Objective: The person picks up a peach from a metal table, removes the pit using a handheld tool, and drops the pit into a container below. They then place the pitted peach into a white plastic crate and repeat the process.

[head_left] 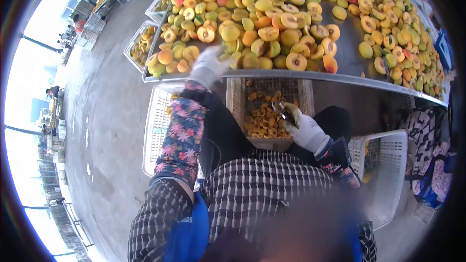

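My left hand (209, 67), in a white glove, reaches to the near edge of the metal table (272, 73), beside halved yellow peaches (206, 34). Its fingers are blurred, and whether they hold anything is unclear. My right hand (306, 131), also gloved, is closed around a small metal tool (279, 108) with a looped end. Below the tool stands a crate (307, 96) with small orange-brown pieces (264, 119) in it. Many cut fruits are heaped on the table, some with pits showing.
White crates stand at the left (154, 131), by the table's left corner (130, 47) and at the right (395, 165). A person in patterned clothing (421, 133) is at the far right. More people and stacked crates (87, 38) line the distant left.
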Motion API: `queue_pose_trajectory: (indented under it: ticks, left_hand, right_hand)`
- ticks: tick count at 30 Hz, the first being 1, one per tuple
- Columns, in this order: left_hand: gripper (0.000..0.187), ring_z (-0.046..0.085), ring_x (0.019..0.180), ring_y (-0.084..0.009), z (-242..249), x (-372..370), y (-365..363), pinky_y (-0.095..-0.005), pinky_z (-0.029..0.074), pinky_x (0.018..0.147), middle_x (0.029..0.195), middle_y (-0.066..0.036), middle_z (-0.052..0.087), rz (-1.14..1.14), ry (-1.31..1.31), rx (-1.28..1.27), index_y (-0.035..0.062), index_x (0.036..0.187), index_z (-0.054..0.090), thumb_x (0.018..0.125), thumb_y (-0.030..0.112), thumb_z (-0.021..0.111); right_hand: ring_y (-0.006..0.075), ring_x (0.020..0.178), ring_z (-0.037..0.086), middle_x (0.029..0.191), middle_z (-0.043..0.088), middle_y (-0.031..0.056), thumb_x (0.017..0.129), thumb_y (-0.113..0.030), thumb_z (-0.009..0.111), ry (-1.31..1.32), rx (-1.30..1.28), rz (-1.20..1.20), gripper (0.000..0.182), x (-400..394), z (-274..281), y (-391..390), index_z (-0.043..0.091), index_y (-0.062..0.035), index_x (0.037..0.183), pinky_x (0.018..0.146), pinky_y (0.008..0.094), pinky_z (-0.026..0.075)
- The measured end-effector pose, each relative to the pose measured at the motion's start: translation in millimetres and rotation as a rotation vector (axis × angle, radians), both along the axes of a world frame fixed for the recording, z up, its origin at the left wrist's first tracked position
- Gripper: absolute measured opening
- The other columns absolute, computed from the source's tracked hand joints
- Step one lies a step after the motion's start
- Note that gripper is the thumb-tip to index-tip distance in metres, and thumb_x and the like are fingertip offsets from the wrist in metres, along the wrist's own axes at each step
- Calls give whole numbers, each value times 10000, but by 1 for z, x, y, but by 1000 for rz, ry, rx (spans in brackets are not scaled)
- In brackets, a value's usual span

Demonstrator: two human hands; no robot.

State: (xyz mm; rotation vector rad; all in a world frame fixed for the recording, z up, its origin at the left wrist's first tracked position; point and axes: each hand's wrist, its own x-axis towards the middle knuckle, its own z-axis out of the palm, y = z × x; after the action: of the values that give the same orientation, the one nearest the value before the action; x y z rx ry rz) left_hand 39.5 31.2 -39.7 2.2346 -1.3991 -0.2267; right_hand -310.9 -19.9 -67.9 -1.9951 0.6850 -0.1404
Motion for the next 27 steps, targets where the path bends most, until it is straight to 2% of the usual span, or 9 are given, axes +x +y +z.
queue_pose_trajectory:
  ticks: [2, 7, 10, 11, 16, 20, 21, 24, 27]
  left_hand:
    - [527, 579, 1136, -338, -4, -16, -24, -400, 428, 1010, 1236, -198, 597, -39, -82, 265, 100, 1235, 604, 773, 340, 682]
    - [527, 629, 1028, -354, -4, -20, -36, -395, 487, 924, 1209, -204, 607, 139, 56, 203, 96, 1228, 572, 761, 316, 676]
    - [458, 650, 987, -307, -18, -10, -29, -387, 525, 893, 1149, -149, 625, 120, 950, -484, 28, 1286, 496, 842, 87, 592]
    - [443, 643, 1001, -307, -25, -11, -23, -399, 525, 902, 1164, -147, 611, 76, 1141, -518, 16, 1282, 489, 848, 49, 570]
    - [413, 620, 1061, -282, 19, -95, -2, -389, 526, 929, 1133, -150, 604, -55, 1793, -667, 14, 1268, 491, 864, -69, 512]
    - [323, 608, 1095, -265, 31, -123, 6, -386, 502, 964, 1153, -138, 612, -94, 2060, -575, 5, 1263, 472, 958, 108, 494]
    - [324, 613, 1084, -249, 42, -131, 8, -362, 503, 959, 1147, -148, 616, -50, 2055, -632, -5, 1231, 487, 985, 206, 486]
    - [336, 623, 1056, -268, 30, -122, 8, -370, 521, 926, 1136, -154, 616, -85, 2162, -487, -11, 1226, 490, 983, 221, 510]
    - [398, 621, 1035, -320, 24, -127, 3, -447, 535, 897, 1154, -174, 603, 83, 2086, -459, -24, 1260, 474, 978, 254, 513]
  right_hand:
    - [439, 990, 602, 1029, 609, 278, 904, -166, 568, 2, -25, 10, 519, 2, 1, -2, 380, -43, 1371, 845, 428, 475]
    - [444, 1042, 590, 1078, 613, 298, 922, -202, 552, -77, -23, -32, 469, -1, -3, 3, 426, -24, 1337, 871, 454, 465]
    - [442, 1014, 592, 1052, 618, 285, 929, -205, 553, -222, 45, -97, 423, 1, 2, 6, 470, -8, 1294, 852, 440, 471]
    - [425, 974, 598, 1029, 613, 264, 941, -208, 556, -327, 141, -112, 377, 6, 3, 6, 506, 3, 1249, 831, 411, 476]
    - [408, 889, 598, 992, 596, 263, 951, -192, 555, -684, -527, 15, 367, 46, 23, -6, 480, 1, 1255, 743, 417, 472]
    - [435, 793, 605, 874, 617, 241, 941, -180, 570, -531, -207, -153, 349, 55, 31, -3, 473, -7, 1227, 685, 441, 475]
    - [437, 797, 605, 879, 620, 242, 938, -178, 572, -509, -228, -149, 347, 53, 34, -2, 472, -9, 1224, 683, 447, 477]
    - [441, 807, 609, 889, 629, 241, 926, -168, 578, -458, -313, -133, 349, 48, 42, 1, 468, -17, 1221, 677, 466, 484]
    - [439, 819, 615, 895, 633, 238, 913, -154, 583, -410, -423, -131, 351, 44, 40, 5, 466, -24, 1217, 672, 487, 489]
